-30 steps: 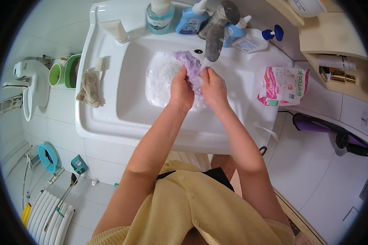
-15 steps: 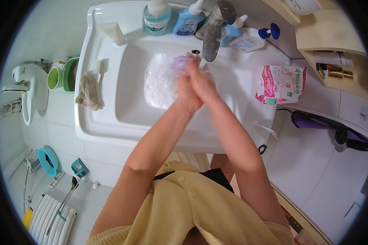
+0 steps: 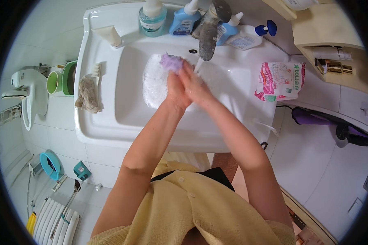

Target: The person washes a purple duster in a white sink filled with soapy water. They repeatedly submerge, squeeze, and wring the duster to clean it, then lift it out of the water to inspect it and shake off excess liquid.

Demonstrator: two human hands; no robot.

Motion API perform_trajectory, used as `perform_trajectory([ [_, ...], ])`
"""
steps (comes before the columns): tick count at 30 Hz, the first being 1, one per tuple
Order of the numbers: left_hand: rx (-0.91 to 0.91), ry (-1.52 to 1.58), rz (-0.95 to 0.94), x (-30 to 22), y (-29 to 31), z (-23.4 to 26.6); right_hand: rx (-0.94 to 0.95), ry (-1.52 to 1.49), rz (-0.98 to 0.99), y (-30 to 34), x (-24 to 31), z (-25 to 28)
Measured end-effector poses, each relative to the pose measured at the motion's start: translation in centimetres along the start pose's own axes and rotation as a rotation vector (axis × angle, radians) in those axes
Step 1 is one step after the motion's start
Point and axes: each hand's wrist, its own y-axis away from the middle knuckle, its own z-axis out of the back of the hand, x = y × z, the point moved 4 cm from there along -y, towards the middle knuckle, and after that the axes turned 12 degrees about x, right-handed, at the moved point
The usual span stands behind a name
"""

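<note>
A crumpled light-purple cloth point(image 3: 171, 63), wet by its look, pokes out beyond my fingertips over the washbasin point(image 3: 131, 104). My left hand point(image 3: 176, 90) and my right hand point(image 3: 194, 85) press together palm to palm, closed on it; the part between the palms is hidden. White suds point(image 3: 151, 83) lie in the basin, beneath and to the left of my hands. Just right of my fingers, a thin stream of water falls from the grey tap point(image 3: 207, 43).
A brush point(image 3: 96, 70) and a brownish cloth point(image 3: 88, 94) lie on the left rim, near a white tube point(image 3: 109, 36). A teal pump bottle point(image 3: 152, 22) and blue bottles point(image 3: 184, 20) line the back. A pink-and-white packet point(image 3: 279, 80) sits on the right rim.
Both hands have shifted a little left, away from the tap, carrying the purple cloth along. More of the cloth shows past the fingertips, and it now lies over the suds.
</note>
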Motion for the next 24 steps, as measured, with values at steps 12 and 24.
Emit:
perform_trajectory([
  [12, -0.117, -0.147, -0.061, 1.4, -0.6, -0.1, 0.118, -1.043, -0.251, 2.3, 1.5, 2.2],
  [24, -0.01, -0.14, 0.035, 2.7, 1.1, -1.9, -0.156, -0.225, 0.105, 0.7, -2.0, 1.1],
])
